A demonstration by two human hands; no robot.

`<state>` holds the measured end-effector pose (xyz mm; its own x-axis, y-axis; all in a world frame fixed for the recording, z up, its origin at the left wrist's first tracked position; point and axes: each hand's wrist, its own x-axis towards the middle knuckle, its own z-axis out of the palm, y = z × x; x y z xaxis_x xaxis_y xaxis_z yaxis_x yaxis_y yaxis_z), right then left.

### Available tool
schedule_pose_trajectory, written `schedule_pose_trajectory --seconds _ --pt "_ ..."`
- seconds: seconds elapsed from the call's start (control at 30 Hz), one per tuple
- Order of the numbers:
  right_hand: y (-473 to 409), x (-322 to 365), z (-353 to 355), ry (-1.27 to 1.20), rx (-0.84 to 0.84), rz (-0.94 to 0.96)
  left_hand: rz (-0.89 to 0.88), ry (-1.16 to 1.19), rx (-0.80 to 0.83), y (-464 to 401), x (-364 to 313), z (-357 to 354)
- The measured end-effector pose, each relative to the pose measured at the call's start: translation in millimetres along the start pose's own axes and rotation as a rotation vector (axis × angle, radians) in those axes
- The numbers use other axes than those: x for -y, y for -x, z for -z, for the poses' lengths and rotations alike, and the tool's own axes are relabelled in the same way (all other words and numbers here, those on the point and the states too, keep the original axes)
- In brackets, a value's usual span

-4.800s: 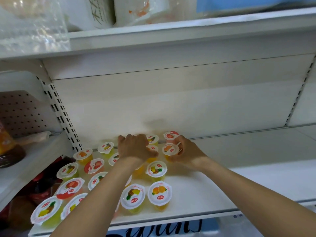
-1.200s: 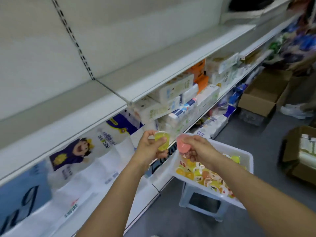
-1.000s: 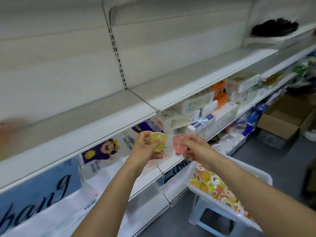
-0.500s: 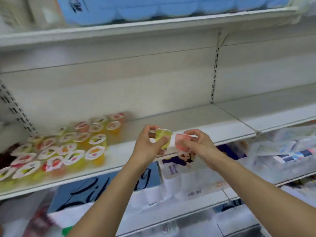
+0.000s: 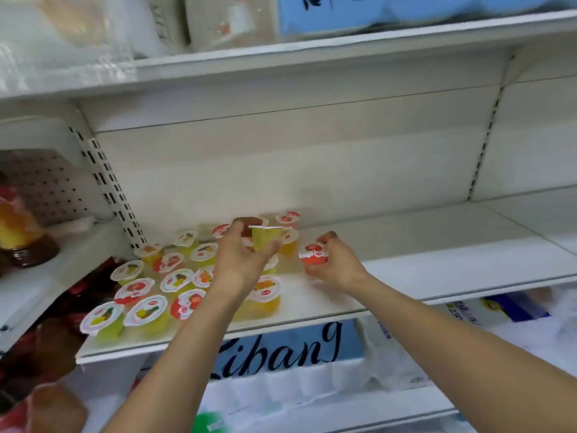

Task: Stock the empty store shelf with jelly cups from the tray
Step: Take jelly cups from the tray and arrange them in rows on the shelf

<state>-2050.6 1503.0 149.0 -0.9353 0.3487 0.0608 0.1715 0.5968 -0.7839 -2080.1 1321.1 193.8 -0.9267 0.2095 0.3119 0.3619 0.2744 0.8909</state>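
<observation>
Fingers [image 5: 237,228] of left hand [image 5: 240,260] pinch yellow jelly cup [image 5: 265,237]; right hand [image 5: 335,264] grips red cup [image 5: 313,253].

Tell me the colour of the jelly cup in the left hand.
Yellow-green jelly cup, white lid, seen in the head view.

My left hand [image 5: 242,260] and forearm hide several jelly cups [image 5: 175,281] at center frame; packages [image 5: 75,29] at upper left blur, cut off by the top edge.

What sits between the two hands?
Between the left hand and right hand, an orange jelly cup and bare shelf show, head view.
</observation>
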Motion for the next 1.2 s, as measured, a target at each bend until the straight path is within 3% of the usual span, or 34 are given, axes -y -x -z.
schedule_pose_trajectory --seconds 0.3,0.37,0.47,0.63,0.67,0.73,0.83,0.93,1.2 --pt "2 6 4 0.146 -0.039 0.016 -0.006 -0.02 0.01 4 3 8" --pt "14 22 12 0.029 -0.123 0.15 -0.019 -0.026 0.005 6 1 5" --pt "28 53 20 -0.263 0.007 0.32 -0.065 -0.009 0.002 8 -6 -2" --pt "36 64 13 -0.312 0.008 0.331 -0.095 -0.013 0.059 21 -12 -8" --pt "38 59 12 -0.309 -0.008 0.324 -0.12 -0.09 0.064 24 -9 -6" --pt "43 46 9 -0.221 -0.026 0.294 -0.234 -0.485 0.046 29 2 4" --pt "48 28 2 0.069 0.033 0.273 -0.298 -1.005 0.068 35 14 16" --pt "53 19 -6 0.219 0.077 0.277 -0.248 -1.076 0.134 38 17 18" --pt "56 22 -3 0.248 0.132 0.253 -0.256 -1.042 0.189 35 15 21"
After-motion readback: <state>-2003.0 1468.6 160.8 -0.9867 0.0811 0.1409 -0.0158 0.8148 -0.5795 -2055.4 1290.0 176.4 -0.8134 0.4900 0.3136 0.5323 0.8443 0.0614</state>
